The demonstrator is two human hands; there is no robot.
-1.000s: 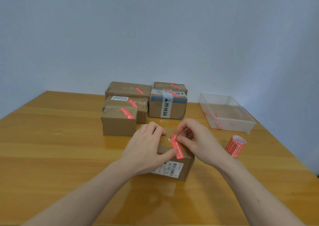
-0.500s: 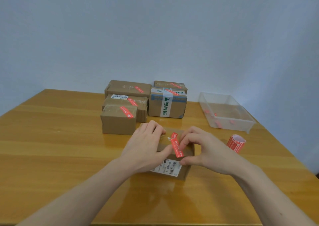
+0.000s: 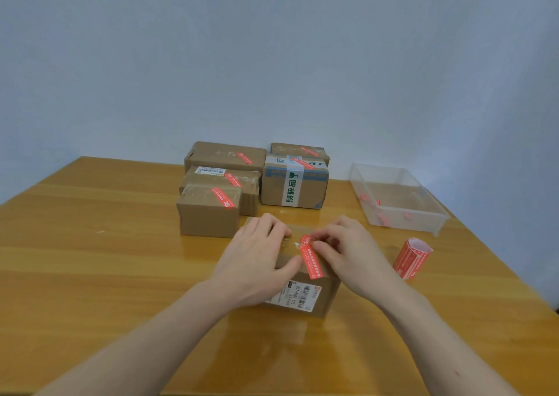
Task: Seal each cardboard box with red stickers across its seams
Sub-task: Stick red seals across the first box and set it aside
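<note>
Centre of the frame, slightly low: a box (image 3: 314, 292) lies on the desk (image 3: 90, 259), a white barcode label (image 3: 295, 295) on its near face. A red sticker (image 3: 311, 259) runs across the box's top toward its near edge; its far end is curled up off the cardboard. The left hand (image 3: 254, 262) lies over the left part of the box, fingers bent over the top and the thumb stretched to touch the box just left of the sticker. The right hand (image 3: 348, 252) reaches in from the right; its fingers are curled, with the tips on the upper part of the sticker, pressing or pinching it, which of the two cannot be told.

Right of the box, apart from it: a roll of red stickers (image 3: 413, 259) stands upright on the desk. Farther up and right: a clear plastic tray (image 3: 435, 220) holding a few small red scraps (image 3: 382, 218).

Above the centre, at the far side of the desk: five sealed boxes grouped close together, each with a red sticker on top. Three brown ones (image 3: 208, 217) stand in a row receding at left; at right a box with green-lettered white tape (image 3: 295, 190) has another (image 3: 298, 150) behind it.

Upper half of the frame: a plain pale wall (image 3: 272, 62)
</note>
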